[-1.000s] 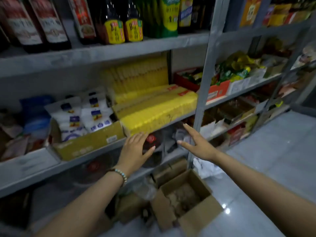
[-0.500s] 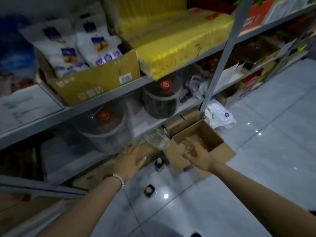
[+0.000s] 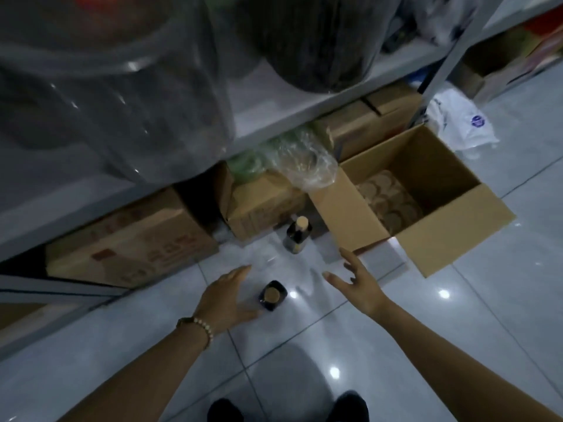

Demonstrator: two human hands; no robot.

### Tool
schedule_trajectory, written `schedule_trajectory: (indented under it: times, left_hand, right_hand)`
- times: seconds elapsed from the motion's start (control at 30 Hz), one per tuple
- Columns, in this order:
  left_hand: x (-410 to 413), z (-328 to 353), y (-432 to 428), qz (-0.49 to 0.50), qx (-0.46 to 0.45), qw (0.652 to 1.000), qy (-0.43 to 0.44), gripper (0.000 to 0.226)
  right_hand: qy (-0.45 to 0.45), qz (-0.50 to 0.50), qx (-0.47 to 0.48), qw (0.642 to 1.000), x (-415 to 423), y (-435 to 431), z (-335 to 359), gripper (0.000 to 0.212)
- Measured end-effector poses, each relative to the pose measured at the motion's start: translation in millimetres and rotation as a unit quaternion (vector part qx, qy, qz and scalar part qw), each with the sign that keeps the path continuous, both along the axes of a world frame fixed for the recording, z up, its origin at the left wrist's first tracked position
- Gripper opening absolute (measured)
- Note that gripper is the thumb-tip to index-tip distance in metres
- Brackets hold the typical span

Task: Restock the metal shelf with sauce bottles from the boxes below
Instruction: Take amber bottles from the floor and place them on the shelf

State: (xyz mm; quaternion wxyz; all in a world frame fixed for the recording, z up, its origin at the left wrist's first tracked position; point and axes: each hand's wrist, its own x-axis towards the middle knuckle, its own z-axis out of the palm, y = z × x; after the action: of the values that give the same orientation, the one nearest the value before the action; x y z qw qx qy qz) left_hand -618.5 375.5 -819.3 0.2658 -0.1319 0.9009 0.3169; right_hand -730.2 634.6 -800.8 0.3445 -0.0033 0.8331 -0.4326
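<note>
Two dark sauce bottles with tan caps stand on the tiled floor: a near bottle (image 3: 272, 295) seen from above and a far bottle (image 3: 298, 235) by the boxes. My left hand (image 3: 227, 298), with a bead bracelet at the wrist, hovers just left of the near bottle, fingers apart and empty. Right of that bottle my right hand (image 3: 356, 283) is spread and holds nothing. An open cardboard box (image 3: 441, 233) with round imprints on its bottom sits beyond my right hand. The grey metal shelf (image 3: 304, 114) runs above.
Closed cardboard boxes (image 3: 134, 242) sit under the lowest shelf. Large clear plastic jars (image 3: 115, 86) stand on that shelf. Crumpled clear wrap (image 3: 300, 159) hangs over a box. A white plastic bag (image 3: 460, 123) lies by the shelf post. My shoes (image 3: 350, 406) show at the bottom.
My view has dropped from the upper shelves down to the floor. Both hands have lowered from shelf height to either side of the near bottle.
</note>
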Motion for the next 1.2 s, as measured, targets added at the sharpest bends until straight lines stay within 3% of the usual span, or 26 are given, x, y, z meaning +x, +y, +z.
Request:
schedule_trajectory:
  times: [0.2, 0.33, 0.47, 0.6, 0.73, 0.87, 1.07, 1.2]
  left_hand:
    - [2, -139, 4, -0.007, 0.077, 0.996, 0.036, 0.12]
    - [-11, -191, 13, -0.008, 0.139, 0.985, 0.101, 0.101]
    - [-29, -208, 15, -0.039, 0.192, 0.969, 0.148, 0.069]
    - [-49, -212, 9, 0.019, 0.25, 0.955, 0.158, 0.046]
    - [-66, -219, 2, 0.134, 0.319, 0.925, 0.159, 0.043]
    - [-76, -223, 0, 0.216, 0.321, 0.908, 0.159, 0.028]
    - [-86, -226, 14, 0.325, 0.308, 0.874, 0.19, 0.023]
    - [-79, -223, 18, 0.345, 0.28, 0.865, 0.232, 0.026]
  right_hand:
    - [0.017, -0.006, -0.057, 0.998, -21, -22, -138, 0.081]
    - [0.062, -0.011, -0.094, 0.994, -35, -36, -191, 0.086]
    - [0.121, 0.007, -0.134, 0.983, -53, -47, -214, 0.095]
    - [0.15, -0.012, -0.164, 0.975, -79, -66, -225, 0.092]
    - [0.186, -0.03, -0.2, 0.962, -104, -92, -224, 0.068]
    - [0.222, -0.013, -0.167, 0.961, -112, -101, -234, 0.041]
    - [0.235, 0.001, -0.162, 0.958, -108, -87, -234, 0.028]
    - [0.225, -0.035, -0.167, 0.959, -91, -72, -232, 0.041]
